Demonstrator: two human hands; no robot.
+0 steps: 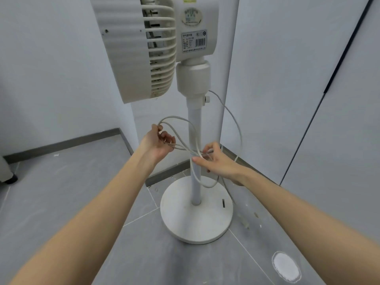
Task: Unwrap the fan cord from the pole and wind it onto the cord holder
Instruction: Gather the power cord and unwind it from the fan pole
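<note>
Grey floor tiles (82, 202) are lying under the fan base (196, 221). At the pole's (195, 128) 9 o'clock the left hand (158, 144) is gripping cord (178, 120) loops; at 3 o'clock the right hand (216, 160) is pinching the cord.

Pale grey-white walls (51, 68) are meeting in a corner. A dark grey baseboard (61, 144) is running along their foot. Large grey floor tiles (61, 202) are showing thin pale grout lines. A white round patch (285, 266) is lying on the floor at lower right. A dark vertical seam (347, 48) is crossing the right-hand wall panels.
</note>
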